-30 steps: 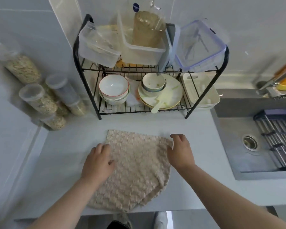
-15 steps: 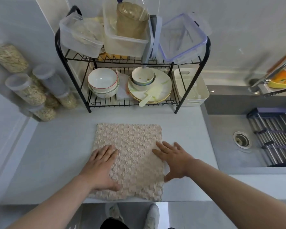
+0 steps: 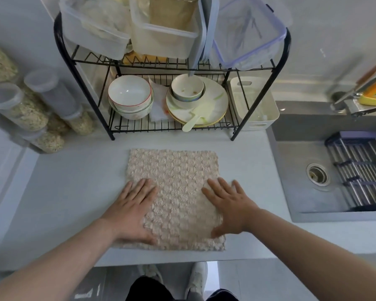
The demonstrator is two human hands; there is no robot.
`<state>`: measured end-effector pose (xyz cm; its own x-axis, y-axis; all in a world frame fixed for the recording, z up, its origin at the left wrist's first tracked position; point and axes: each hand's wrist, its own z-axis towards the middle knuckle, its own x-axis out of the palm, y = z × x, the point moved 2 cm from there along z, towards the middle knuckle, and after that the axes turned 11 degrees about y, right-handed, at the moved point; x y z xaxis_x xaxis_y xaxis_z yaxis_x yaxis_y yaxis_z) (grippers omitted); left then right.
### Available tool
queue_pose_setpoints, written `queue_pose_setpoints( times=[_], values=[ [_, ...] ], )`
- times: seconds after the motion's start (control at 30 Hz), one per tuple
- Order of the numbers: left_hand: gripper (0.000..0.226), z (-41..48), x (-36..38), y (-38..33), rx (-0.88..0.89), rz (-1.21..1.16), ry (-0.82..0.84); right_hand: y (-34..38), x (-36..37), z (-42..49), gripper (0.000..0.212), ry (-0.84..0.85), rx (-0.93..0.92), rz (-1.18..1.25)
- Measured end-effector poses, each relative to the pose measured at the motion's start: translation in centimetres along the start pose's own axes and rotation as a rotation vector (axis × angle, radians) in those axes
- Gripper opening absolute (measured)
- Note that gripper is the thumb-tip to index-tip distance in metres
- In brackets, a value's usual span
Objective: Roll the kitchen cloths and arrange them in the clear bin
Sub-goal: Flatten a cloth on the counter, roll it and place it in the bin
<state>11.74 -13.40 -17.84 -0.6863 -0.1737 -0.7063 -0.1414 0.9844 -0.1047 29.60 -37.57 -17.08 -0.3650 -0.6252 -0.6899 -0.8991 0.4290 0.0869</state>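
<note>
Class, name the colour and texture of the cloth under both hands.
Beige cloth with a bumpy, waffle-like weave; head view.

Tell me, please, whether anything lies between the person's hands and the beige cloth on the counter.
Nothing visible does. The left hand and the right hand both lie flat, palms down, directly on the near half of the beige cloth, which is spread out on the counter with nothing else on top of it.
</note>
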Motion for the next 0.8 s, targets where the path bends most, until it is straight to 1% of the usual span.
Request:
queue_pose_setpoints(
  times=[0.07, 0.1, 0.13, 0.17, 0.2, 0.23, 0.27, 0.3, 0.37, 0.4, 0.43, 0.47, 0.5, 0.57, 0.7, 0.73, 0.8],
  values=[
    [0.127, 0.0, -0.4, 0.6, 0.033, -0.035, -0.060, 0.0, -0.7, -0.3, 0.121, 0.002, -0.032, 0.030],
    [0.120, 0.2, -1.2, 1.3, 0.041, -0.078, -0.136, -0.1, -1.7, -0.3, 0.115, -0.045, -0.035, 0.103],
    [0.111, 0.5, -2.4, 2.2, 0.038, -0.117, -0.231, -0.3, -2.9, 0.1, 0.106, -0.138, -0.021, 0.210],
    [0.098, 1.1, -3.7, 3.3, 0.023, -0.163, -0.325, -0.9, -4.4, 0.9, 0.093, -0.252, 0.012, 0.326],
    [0.080, 1.8, -5.1, 4.4, 0.003, -0.220, -0.402, -1.7, -5.8, 1.9, 0.078, -0.345, 0.061, 0.442],
    [0.063, 2.6, -6.4, 5.5, -0.025, -0.278, -0.446, -2.5, -7.0, 3.3, 0.064, -0.393, 0.122, 0.545],
    [0.052, 3.7, -7.6, 6.3, -0.053, -0.317, -0.446, -3.1, -7.9, 4.7, 0.053, -0.400, 0.199, 0.639],
    [0.051, 4.8, -8.4, 7.0, -0.087, -0.340, -0.416, -3.5, -8.6, 5.9, 0.047, -0.383, 0.271, 0.695],
    [0.054, 6.8, -9.1, 8.2, -0.154, -0.358, -0.314, -3.5, -9.3, 7.7, 0.039, -0.339, 0.383, 0.645],
    [0.046, 7.4, -9.2, 8.6, -0.169, -0.359, -0.296, -3.4, -9.4, 8.0, 0.038, -0.328, 0.428, 0.624],
    [0.034, 7.7, -9.2, 8.8, -0.179, -0.351, -0.290, -3.4, -9.4, 8.2, 0.036, -0.327, 0.451, 0.635],
    [0.023, 7.7, -9.3, 8.9, -0.184, -0.343, -0.304, -3.4, -9.3, 8.2, 0.031, -0.340, 0.454, 0.650],
    [0.016, 7.5, -9.4, 8.9, -0.184, -0.347, -0.323, -3.4, -9.3, 8.0, 0.026, -0.366, 0.438, 0.642],
    [0.010, 6.2, -9.7, 8.2, -0.169, -0.368, -0.394, -3.1, -9.3, 6.7, 0.017, -0.422, 0.376, 0.592],
    [0.017, 1.3, -8.8, 6.8, -0.111, -0.349, -0.612, -1.8, -8.2, 2.1, 0.005, -0.515, 0.231, 0.528],
    [0.019, -0.1, -8.2, 6.4, -0.092, -0.339, -0.641, -1.3, -7.6, 0.8, 0.004, -0.534, 0.203, 0.525],
    [0.025, -2.7, -6.3, 5.7, -0.050, -0.343, -0.640, -0.1, -5.8, -1.7, 0.009, -0.540, 0.147, 0.529]
  ],
)
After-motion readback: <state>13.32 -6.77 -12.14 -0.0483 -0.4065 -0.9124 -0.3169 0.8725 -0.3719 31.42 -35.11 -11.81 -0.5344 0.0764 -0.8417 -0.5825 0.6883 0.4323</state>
